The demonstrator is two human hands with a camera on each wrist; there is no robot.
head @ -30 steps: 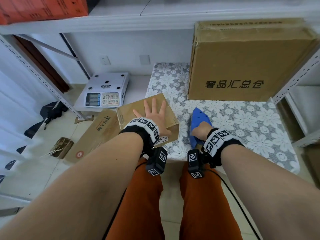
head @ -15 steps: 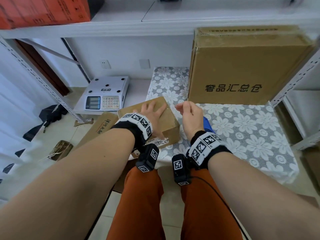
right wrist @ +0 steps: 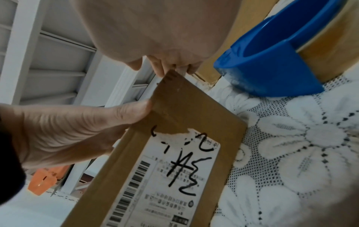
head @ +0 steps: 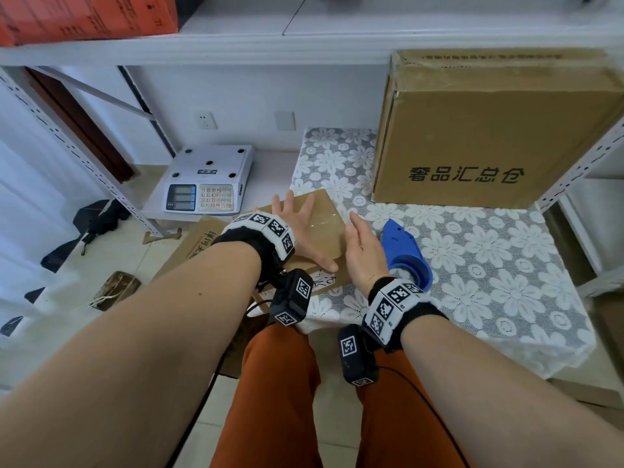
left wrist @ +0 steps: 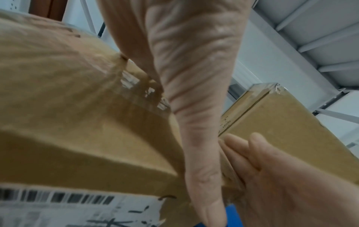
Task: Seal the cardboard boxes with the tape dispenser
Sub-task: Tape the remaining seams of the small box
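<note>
A small cardboard box (head: 326, 243) with a shipping label (right wrist: 174, 176) lies at the left edge of the lace-covered table (head: 489, 285). My left hand (head: 297, 228) lies flat on its taped top, fingers spread, thumb (left wrist: 202, 169) along the near right edge. My right hand (head: 361, 244) stands with straight fingers (left wrist: 252, 153) against the box's right side. The blue tape dispenser (head: 405, 251) lies on the cloth just right of my right hand, held by nothing; its tape roll (right wrist: 330, 46) shows in the right wrist view.
A large printed cardboard box (head: 489, 136) stands at the table's back. A white scale (head: 209, 184) sits on a low shelf to the left, with flattened cardboard (head: 199, 244) on the floor below. Metal shelf posts (head: 574, 170) flank the table.
My right hand let go of the tape dispenser, rose, swung left and now rests open against the small box's right side. The left hand stayed on the box top.
</note>
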